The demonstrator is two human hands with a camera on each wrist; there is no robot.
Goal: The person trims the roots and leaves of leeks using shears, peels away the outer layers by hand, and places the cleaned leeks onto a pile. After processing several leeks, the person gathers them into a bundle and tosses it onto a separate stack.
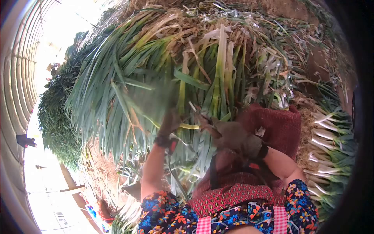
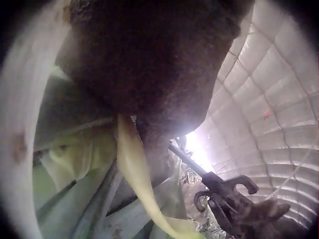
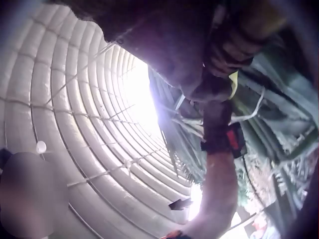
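My left hand (image 1: 170,124), in a dark glove, is over the pile of long-leaved leeks (image 1: 128,78). A yellowed leek leaf (image 2: 134,172) runs out from under its curled fingers towards the right hand. Green blur spreads just beyond that hand in the head view. My right hand (image 1: 237,138), also gloved, grips a dark air blow gun (image 2: 234,199) with a thin metal nozzle and a hook. The nozzle points up and forward, close beside the left hand. In the right wrist view the left glove (image 3: 218,112) stands behind the dark right glove.
A dark red cloth (image 1: 276,128) covers the right side of my lap. White-stalked leeks (image 1: 323,152) lie stacked at the right, and another leafy heap (image 1: 54,117) rises at the left. Peeled leaf scraps (image 1: 272,66) cover the far side. A ribbed tunnel wall (image 1: 19,78) curves along the left.
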